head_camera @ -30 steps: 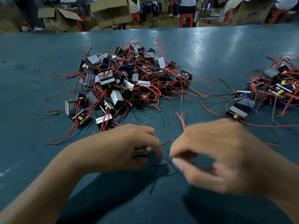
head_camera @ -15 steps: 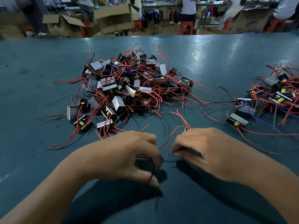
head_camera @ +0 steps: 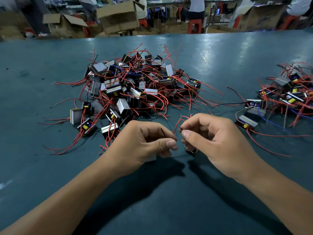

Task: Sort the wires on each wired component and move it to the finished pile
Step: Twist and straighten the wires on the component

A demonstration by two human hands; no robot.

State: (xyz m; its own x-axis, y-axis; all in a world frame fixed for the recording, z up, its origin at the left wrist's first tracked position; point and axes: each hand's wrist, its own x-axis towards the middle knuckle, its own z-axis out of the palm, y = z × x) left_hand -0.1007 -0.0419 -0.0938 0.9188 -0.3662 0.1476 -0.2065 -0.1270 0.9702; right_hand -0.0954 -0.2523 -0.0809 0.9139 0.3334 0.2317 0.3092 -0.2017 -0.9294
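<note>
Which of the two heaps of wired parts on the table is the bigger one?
The middle heap, straight beyond the hands, is bigger. The right-hand heap at the picture's edge shows fewer parts, though it is partly cut off.

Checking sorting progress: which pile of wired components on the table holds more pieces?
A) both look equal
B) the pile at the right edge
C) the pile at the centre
C: the centre pile is a broad heap, plainly larger than the right-edge pile, though the frame cuts that one off.

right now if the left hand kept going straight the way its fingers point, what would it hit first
The left hand points its fingertips rightward, at the right hand. The right hand's thumb and fingertips, pinching a thin wire, lie directly in line, so it would probably meet them first. Only a narrow gap shows between them, though depth is hard to judge.
</note>
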